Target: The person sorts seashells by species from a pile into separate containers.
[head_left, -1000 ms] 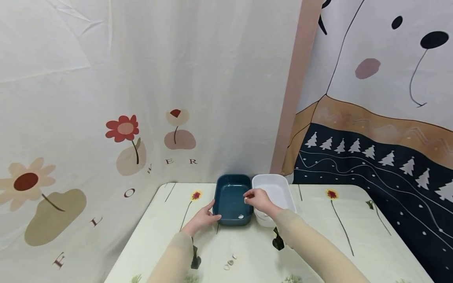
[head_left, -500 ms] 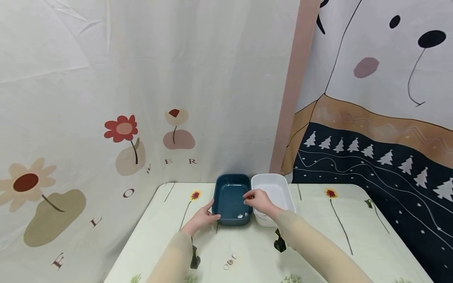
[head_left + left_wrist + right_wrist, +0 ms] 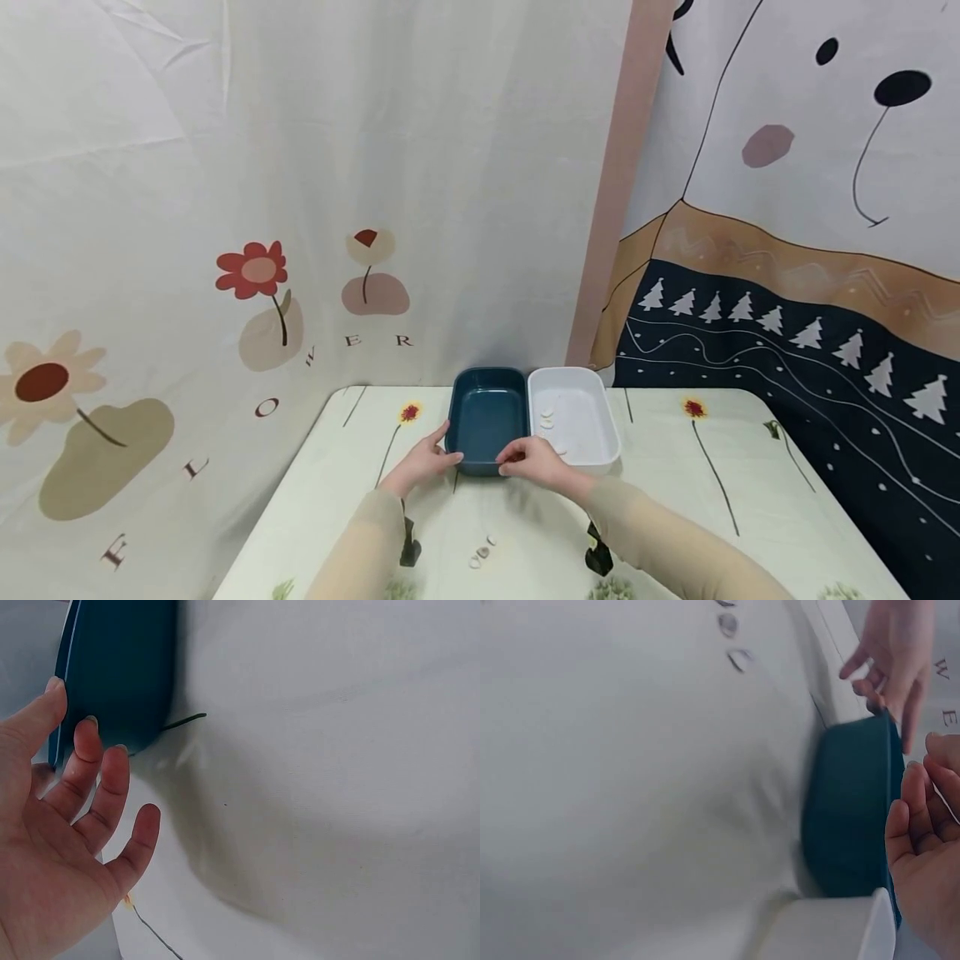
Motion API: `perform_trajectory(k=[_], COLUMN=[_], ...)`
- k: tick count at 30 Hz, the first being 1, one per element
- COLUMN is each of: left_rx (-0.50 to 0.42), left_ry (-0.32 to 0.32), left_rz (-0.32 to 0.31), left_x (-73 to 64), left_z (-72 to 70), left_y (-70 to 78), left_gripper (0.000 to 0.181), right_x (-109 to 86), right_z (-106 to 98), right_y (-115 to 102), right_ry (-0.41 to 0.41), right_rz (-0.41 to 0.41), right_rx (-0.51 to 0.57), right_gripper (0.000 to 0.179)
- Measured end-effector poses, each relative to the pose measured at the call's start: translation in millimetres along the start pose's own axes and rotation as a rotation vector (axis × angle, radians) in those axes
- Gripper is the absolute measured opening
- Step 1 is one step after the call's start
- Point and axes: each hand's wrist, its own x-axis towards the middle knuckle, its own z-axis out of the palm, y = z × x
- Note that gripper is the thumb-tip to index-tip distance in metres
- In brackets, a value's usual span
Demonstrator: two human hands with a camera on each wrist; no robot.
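My left hand point(image 3: 422, 463) is at the left front corner of a deep blue rectangular dish point(image 3: 489, 410). Its thumb lies over the rim, other fingers along the outer wall. In the left wrist view the last fingers hang loosely beside the dish point(image 3: 124, 660). My right hand point(image 3: 536, 463) reaches over the dish's front right corner, thumb and index tips close together and pointing down. I cannot tell whether they pinch anything. Beside the blue dish stands a white rectangular dish point(image 3: 588, 417), with several small pale pieces point(image 3: 547, 423) lying at its left side.
Several small shell-like pieces point(image 3: 482, 552) lie on the flower-printed tablecloth point(image 3: 675, 483) near the front, also seen in the right wrist view as curved bits point(image 3: 739, 660). A pale curtain point(image 3: 487, 208) hangs behind the table.
My right hand has moved left and toward me, to the blue dish's front, uncovering the pale pieces in the white dish. White bits at the blue dish's front are now hidden. The left hand stays.
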Motion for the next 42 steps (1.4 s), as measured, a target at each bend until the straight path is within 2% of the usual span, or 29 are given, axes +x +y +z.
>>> perform_trajectory(k=[5,9,14,20,28,42], left_rx=[0.016,0.011,0.001,0.002,0.005,0.008], left_ry=[0.0,0.002,0.002,0.009,0.015,0.011], left_rz=[0.011,0.017,0.005,-0.005,-0.019,-0.01], left_x=[0.0,0.7,2.8,3.0,1.9,2.1], left_z=[-1.8,-1.2,1.0,1.9,1.6,2.0], left_y=[-1.2,-1.8,-2.5,-0.8,-0.6,-2.3], left_gripper=[0.081,0.08,0.079,0.079,0.079,0.078], right_x=[-9.9,-15.7,-22.8,-27.7,-28.3,-32.3], right_z=[16.4,30.8,47.6,56.7,60.7,64.9], right_y=[7.9,19.5,32.7,39.3,42.4,36.9], right_ry=[-0.095,-0.176,-0.235,-0.229,-0.228,-0.19], right_rz=[-0.037,-0.04,-0.023,-0.04,-0.015,-0.027], right_rx=[0.012,0.011,-0.009,-0.043,-0.048,-0.081], right_gripper=[0.015,0.019,0.026,0.029,0.028,0.024])
